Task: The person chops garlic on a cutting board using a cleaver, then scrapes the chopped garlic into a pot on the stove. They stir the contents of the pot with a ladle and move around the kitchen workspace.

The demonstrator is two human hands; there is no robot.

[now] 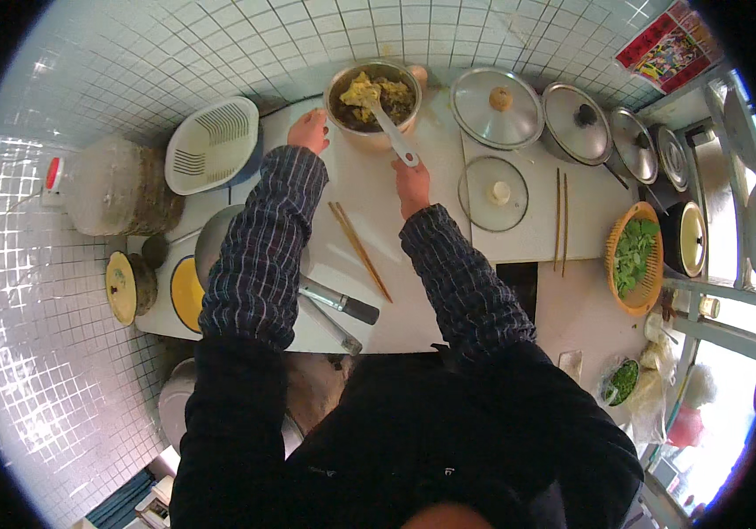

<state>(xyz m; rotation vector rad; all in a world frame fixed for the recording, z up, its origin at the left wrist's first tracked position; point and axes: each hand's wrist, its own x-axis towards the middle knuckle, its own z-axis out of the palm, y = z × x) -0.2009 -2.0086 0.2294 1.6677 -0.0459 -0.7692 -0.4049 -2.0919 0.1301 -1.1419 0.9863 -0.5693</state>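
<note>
A steel pot point(417, 109) stands against the tiled wall with dark, chopped food point(396, 99) and yellow mash inside. In it rests the head of a pale plastic serving spoon point(394, 132), covered with yellow food. My right hand point(412, 186) grips the end of the spoon's handle, which slants over the pot's near rim. My left hand point(309, 131) is close beside the pot's left side, fingers curled; whether it touches the pot is unclear. On the white counter point(358, 185) between my forearms lies a pair of wooden chopsticks point(361, 254).
A glass lid point(493, 195) and a metal lid point(477, 109) lie right, near several lidded pots point(576, 122). An orange basket point(606, 248) holds green leaves. At left are a white draining basket point(183, 149), a large plastic jar point(103, 185) and handled pans point(219, 231) partly under my sleeve.
</note>
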